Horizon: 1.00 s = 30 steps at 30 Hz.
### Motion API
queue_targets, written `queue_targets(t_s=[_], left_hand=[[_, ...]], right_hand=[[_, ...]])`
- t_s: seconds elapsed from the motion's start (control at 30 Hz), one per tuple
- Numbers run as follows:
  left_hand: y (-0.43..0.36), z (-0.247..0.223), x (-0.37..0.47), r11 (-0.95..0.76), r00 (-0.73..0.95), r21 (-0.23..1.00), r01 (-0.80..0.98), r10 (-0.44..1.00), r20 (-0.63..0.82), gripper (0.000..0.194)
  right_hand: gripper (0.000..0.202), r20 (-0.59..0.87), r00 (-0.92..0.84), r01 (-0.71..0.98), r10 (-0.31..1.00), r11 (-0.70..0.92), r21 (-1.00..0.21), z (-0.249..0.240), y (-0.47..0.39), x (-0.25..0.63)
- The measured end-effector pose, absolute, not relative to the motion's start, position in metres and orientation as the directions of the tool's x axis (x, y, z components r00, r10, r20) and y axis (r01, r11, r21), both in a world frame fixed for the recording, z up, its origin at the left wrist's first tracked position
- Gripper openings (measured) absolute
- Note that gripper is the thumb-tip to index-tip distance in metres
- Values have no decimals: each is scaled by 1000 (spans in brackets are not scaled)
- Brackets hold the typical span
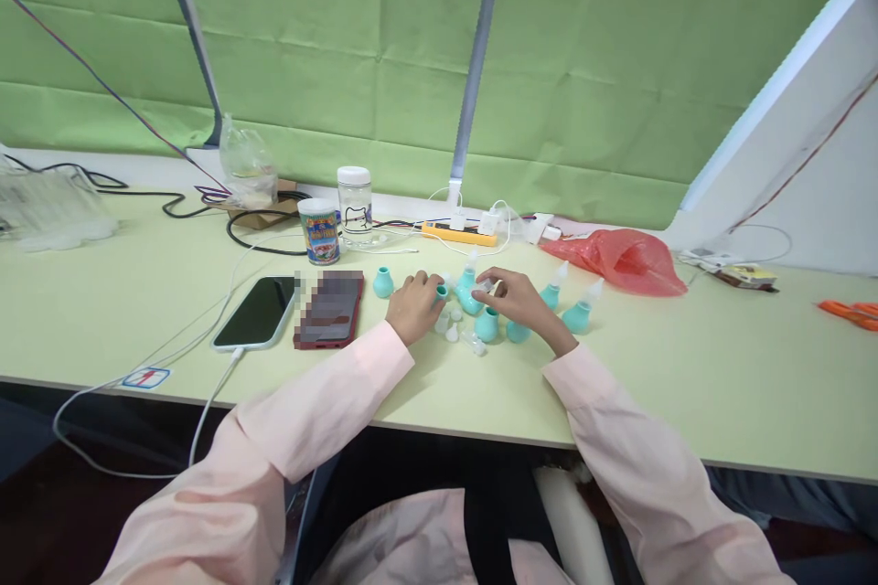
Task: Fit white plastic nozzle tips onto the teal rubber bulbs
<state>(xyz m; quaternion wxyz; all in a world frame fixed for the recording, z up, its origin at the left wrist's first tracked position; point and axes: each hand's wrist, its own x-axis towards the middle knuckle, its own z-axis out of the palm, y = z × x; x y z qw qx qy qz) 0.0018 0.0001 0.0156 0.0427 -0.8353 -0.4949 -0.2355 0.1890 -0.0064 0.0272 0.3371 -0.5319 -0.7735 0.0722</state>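
Observation:
My left hand (412, 307) is closed around a small teal squeeze bulb (441, 292), its round opening facing up. My right hand (516, 300) pinches a small clear plastic piece (487, 285) between thumb and fingers, just right of the left hand. Between the hands lies a teal bulb with a clear nozzle (469, 285). Nearer to me stand an open teal bulb (487, 325) and several loose clear plastic parts (473, 343). Partly under my right hand is another teal bulb (518, 331). Bulbs with clear tips (577, 317) stand to the right; an open bulb (383, 282) stands left.
Left of my hands lie a red-cased phone (329, 311) and a white-cased phone (255, 313) with a cable plugged in. Behind are a noodle cup (320, 233), a clear bottle (355, 206) and a yellow power strip (459, 236). A red plastic bag (627, 262) lies back right.

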Motion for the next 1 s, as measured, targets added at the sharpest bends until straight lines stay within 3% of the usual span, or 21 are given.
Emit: queue_targets(t_s=[0.27, 0.43, 0.6, 0.7, 0.87, 1.0], left_hand=[[6, 11, 4, -512, 406, 200, 836, 821, 402, 20], [6, 6, 5, -520, 448, 153, 840, 825, 343, 21], [3, 7, 5, -510, 443, 119, 852, 823, 355, 24], [0, 9, 5, -498, 432, 102, 861, 823, 368, 25], [-2, 11, 5, -492, 422, 110, 864, 825, 377, 27], [-7, 15, 6, -538, 443, 108, 836, 778, 445, 29]], right_hand=[[25, 426, -348, 769, 835, 514, -379, 19, -8, 181], [26, 367, -382, 831, 848, 489, -266, 16, -11, 176], [28, 358, -387, 843, 850, 484, -236, 18, -14, 174], [29, 443, -317, 853, 839, 456, -253, 24, -11, 183], [37, 710, -19, 893, 704, 331, -304, 32, 0, 209], [50, 669, -108, 886, 736, 376, -270, 29, 11, 212]])
